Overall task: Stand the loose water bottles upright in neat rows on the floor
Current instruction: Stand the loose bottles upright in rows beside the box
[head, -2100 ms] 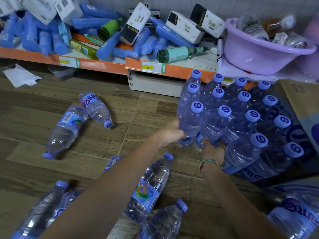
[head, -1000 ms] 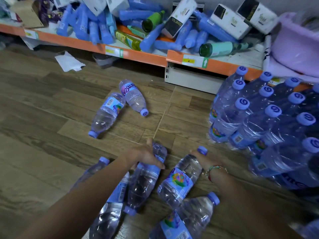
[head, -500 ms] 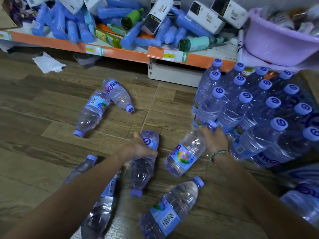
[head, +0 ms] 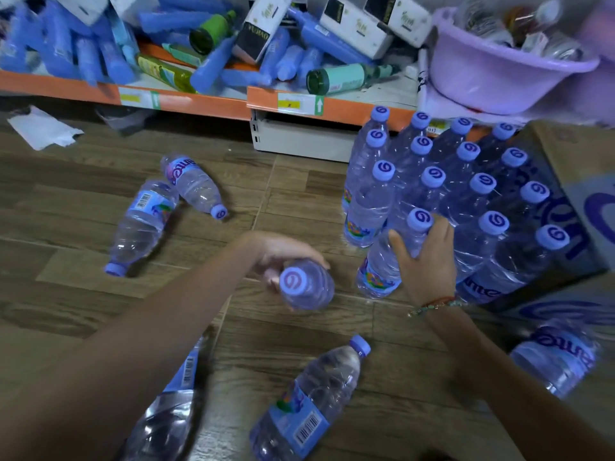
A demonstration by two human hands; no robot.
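Several clear water bottles with purple caps stand upright in rows (head: 432, 178) on the wooden floor at the right. My right hand (head: 427, 257) grips one more bottle (head: 382, 271), standing at the near-left corner of the rows. My left hand (head: 283, 257) holds another bottle (head: 307, 287) above the floor, cap pointing up at the camera. Loose bottles lie flat: two at the left (head: 143, 224) (head: 194, 186), one near the bottom centre (head: 309, 404), one under my left forearm (head: 169, 410), one at the right edge (head: 559, 357).
A low orange-edged shelf (head: 206, 106) runs along the back, piled with blue bottles, green bottles and boxes. A lilac basin (head: 499, 78) sits on it at the right. A cardboard box (head: 579, 181) stands beside the rows. Crumpled paper (head: 43, 129) lies on the floor at the left.
Both hands have lifted the bottles they took from the floor. The right one now stands against the rows; the left one has tipped upright in the air.
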